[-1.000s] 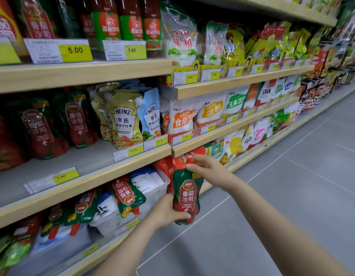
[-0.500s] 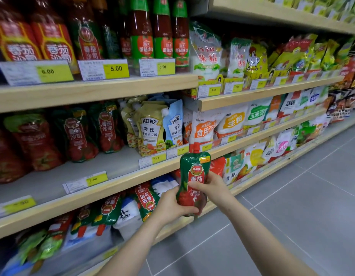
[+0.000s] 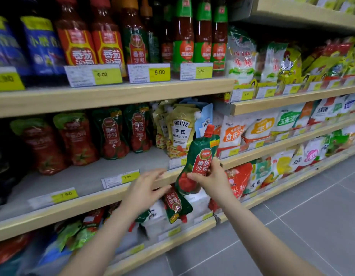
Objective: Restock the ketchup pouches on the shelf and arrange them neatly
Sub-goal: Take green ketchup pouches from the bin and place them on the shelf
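My right hand (image 3: 210, 180) grips a green and red ketchup pouch (image 3: 198, 156) with a red cap, tilted right, in front of the middle shelf's edge (image 3: 93, 204). My left hand (image 3: 144, 188) is off the pouch, fingers spread and straight, hovering just left of it at the shelf edge. Several matching ketchup pouches (image 3: 111, 134) stand upright at the back of the middle shelf, with bare grey shelf floor (image 3: 77, 178) in front of them. More ketchup pouches (image 3: 176, 204) lie in a bin on the lower shelf below my hands.
Heinz salad dressing pouches (image 3: 178, 130) stand right of the ketchup row. Ketchup bottles (image 3: 109, 36) fill the top shelf. Price tags (image 3: 121, 179) line the shelf edge. Bagged starch and seasonings (image 3: 262, 126) fill the shelves to the right. Grey tiled floor (image 3: 292, 226) lies at lower right.
The pouch has risen from below the middle shelf to its edge. My left hand has let go of the pouch's bottom and opened; my right hand alone holds it now.
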The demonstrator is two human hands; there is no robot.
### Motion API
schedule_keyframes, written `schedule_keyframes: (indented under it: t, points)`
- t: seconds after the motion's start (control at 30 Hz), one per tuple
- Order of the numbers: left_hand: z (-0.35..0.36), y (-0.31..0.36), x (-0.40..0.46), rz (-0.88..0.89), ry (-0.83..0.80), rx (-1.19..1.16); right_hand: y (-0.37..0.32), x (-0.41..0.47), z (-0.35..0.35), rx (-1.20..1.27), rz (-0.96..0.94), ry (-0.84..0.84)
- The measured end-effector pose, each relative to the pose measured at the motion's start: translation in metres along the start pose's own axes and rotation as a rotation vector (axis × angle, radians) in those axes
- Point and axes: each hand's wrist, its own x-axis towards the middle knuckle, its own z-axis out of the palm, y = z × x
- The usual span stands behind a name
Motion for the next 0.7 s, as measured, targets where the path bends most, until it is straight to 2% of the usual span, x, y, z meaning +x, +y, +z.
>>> schedule_keyframes:
  t: [0.07, 0.13, 0.2, 0.3, 0.43, 0.7]
  points:
    - [-0.030, -0.027, -0.002, 0.045, 0.179, 0.180, -0.020, 0.016, 0.014, -0.019, -0.088, -0.001]
    - [-0.048, -0.044, -0.003, 0.088, 0.274, 0.366, -0.037, 0.031, 0.034, -0.063, -0.155, -0.017]
    - [-0.059, -0.054, -0.002, 0.131, 0.258, 0.454, -0.047, 0.045, 0.056, -0.138, -0.223, -0.038]
    - [-0.071, -0.074, -0.005, 0.066, 0.226, 0.442, -0.051, 0.060, 0.087, -0.197, -0.264, -0.041]
    - [-0.065, -0.088, -0.016, 0.051, 0.300, 0.613, -0.051, 0.074, 0.106, -0.346, -0.242, -0.003]
    - [-0.060, -0.094, -0.014, 0.118, 0.372, 0.641, -0.039, 0.083, 0.134, -0.401, -0.135, -0.010]
